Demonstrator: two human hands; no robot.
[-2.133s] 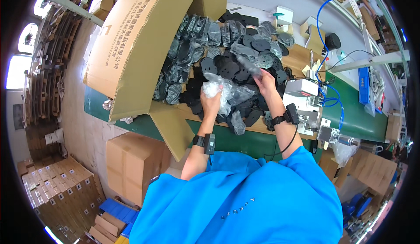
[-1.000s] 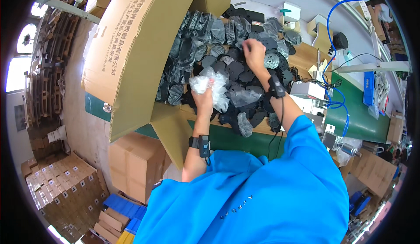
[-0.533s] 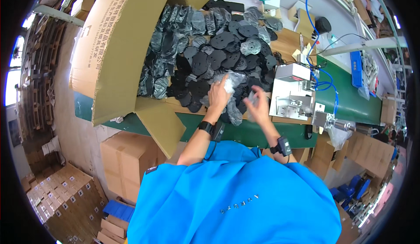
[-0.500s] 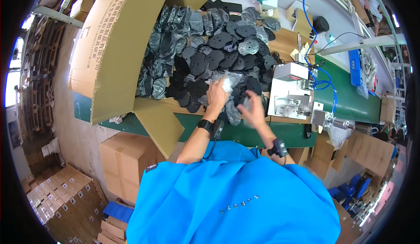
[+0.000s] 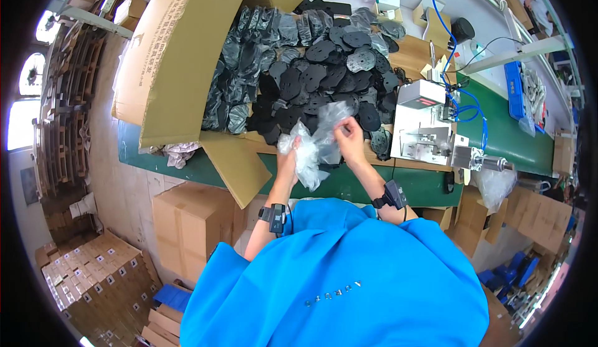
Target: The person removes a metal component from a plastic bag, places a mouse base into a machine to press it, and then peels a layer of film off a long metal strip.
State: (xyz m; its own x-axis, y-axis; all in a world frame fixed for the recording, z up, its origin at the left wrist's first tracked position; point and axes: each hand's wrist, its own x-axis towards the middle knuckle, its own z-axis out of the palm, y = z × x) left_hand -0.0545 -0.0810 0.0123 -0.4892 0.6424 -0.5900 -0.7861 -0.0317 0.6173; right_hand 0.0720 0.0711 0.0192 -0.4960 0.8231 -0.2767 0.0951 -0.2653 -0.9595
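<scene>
My left hand (image 5: 288, 162) is closed around a crumpled bunch of clear plastic bags (image 5: 308, 163) above the near edge of the bench. Just to its right, my right hand (image 5: 351, 140) pinches a thin, translucent plastic bag (image 5: 328, 129), which hangs beside the bunch and seems to touch it. Whether the two are joined I cannot make out. Behind both hands lies a heap of flat, rounded black plates (image 5: 305, 78) with small holes. Rows of similar black pieces wrapped in clear film (image 5: 240, 60) stand to the left of the heap.
A large open cardboard box (image 5: 171, 54) rises at the left, one flap (image 5: 235, 166) hanging over the green bench edge. To the right stands a small machine on a white base (image 5: 423, 136), with blue air hoses (image 5: 479, 123). A blue tray (image 5: 514, 90) lies farther right.
My left hand has drawn the crumpled plastic off the heap, toward me and leftward. My right hand, blurred and apart before, now grips a bag beside it. The view has shifted slightly.
</scene>
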